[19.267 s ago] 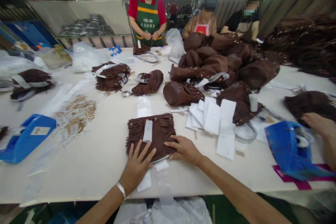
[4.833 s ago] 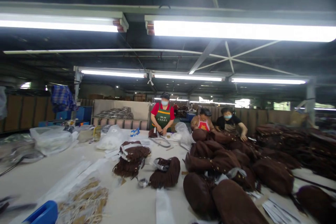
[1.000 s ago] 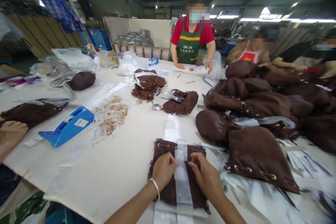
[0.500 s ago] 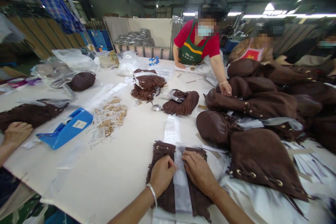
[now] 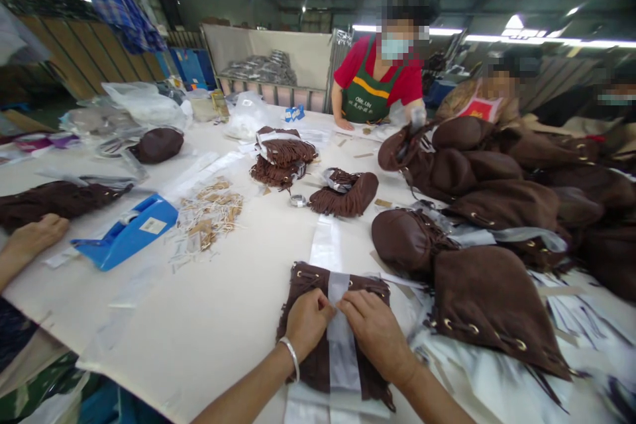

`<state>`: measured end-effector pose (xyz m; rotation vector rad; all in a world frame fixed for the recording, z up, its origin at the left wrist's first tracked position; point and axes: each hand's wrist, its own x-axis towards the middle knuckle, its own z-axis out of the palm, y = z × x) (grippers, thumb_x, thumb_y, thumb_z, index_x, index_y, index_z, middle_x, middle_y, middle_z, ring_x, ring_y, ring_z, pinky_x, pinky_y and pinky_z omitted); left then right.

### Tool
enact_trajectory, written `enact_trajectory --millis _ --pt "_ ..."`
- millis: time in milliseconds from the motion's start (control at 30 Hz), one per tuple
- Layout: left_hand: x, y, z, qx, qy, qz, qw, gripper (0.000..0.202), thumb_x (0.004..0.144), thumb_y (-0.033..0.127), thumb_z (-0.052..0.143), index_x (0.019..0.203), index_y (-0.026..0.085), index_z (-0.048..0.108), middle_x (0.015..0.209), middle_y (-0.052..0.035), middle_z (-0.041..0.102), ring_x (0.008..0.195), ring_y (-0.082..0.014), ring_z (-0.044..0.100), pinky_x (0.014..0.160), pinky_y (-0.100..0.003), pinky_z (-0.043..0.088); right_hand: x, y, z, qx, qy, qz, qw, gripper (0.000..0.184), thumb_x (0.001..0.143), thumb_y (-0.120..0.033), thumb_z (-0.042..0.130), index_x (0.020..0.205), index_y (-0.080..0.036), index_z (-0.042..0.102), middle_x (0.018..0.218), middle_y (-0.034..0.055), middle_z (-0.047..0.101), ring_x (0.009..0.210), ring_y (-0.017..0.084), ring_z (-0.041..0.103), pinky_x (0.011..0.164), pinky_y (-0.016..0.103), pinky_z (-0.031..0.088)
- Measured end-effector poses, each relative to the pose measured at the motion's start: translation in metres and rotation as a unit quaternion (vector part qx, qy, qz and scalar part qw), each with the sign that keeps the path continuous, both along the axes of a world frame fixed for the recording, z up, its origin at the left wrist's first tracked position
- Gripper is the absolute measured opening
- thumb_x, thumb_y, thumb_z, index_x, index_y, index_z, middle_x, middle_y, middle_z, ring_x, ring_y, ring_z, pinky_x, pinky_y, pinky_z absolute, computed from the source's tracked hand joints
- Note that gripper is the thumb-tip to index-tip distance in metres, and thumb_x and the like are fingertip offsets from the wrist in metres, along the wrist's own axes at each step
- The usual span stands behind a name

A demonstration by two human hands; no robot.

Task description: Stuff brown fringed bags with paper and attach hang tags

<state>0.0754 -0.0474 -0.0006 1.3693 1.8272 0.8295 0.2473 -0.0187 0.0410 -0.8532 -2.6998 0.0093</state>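
A flat brown fringed drawstring bag (image 5: 309,371) lies in front of me, with gold eyelets along its top edge. A translucent plastic strip (image 5: 344,364) runs down its middle. My left hand (image 5: 311,321), with a bracelet at the wrist, is closed in a pinch at the strip's left edge. From the other side my right hand (image 5: 375,328) brings its bent fingers together on the strip, close to the left fingertips. What lies between the fingertips is mostly hidden. White plastic sheet (image 5: 325,242) shows beyond the bag and under its near edge.
A blue tape dispenser (image 5: 129,232) and a heap of strung tags (image 5: 211,212) lie left. Brown bags (image 5: 497,291) pile up at right. A co-worker's hand (image 5: 37,238) rests on another bag at far left. Across the table, a co-worker in a green apron (image 5: 368,96) leans over.
My right hand has slid left and nearer, its fingers now bunched at the strip close to my left hand. The co-worker opposite has lifted a brown bag from the pile.
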Motion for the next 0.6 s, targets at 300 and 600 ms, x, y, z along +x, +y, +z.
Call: enact_trajectory --millis 300,600 --pt "-0.002 0.007 -0.003 -0.005 -0.007 0.002 1.0 0.015 0.073 0.012 0.051 0.06 0.019 0.057 0.063 0.0012 0.062 0.063 -0.0132 0.055 0.062 -0.025 0.036 0.002 -0.013 -0.012 0.031 -0.098 0.044 0.994 0.014 0.089 -0.016 0.061 0.103 -0.019 0.062 0.103 0.0071 0.062 0.091 0.022 0.055 0.079 0.037 0.043" --pt "-0.004 0.012 -0.007 -0.009 -0.003 -0.009 1.0 0.016 0.075 0.015 0.052 0.06 0.019 0.058 0.062 0.0007 0.063 0.063 -0.0136 0.056 0.062 -0.025 0.038 0.002 -0.015 -0.014 0.023 -0.132 0.063 0.989 0.019 0.086 -0.017 0.066 0.105 -0.017 0.061 0.107 0.0058 0.062 0.088 0.022 0.053 0.077 0.036 0.042"
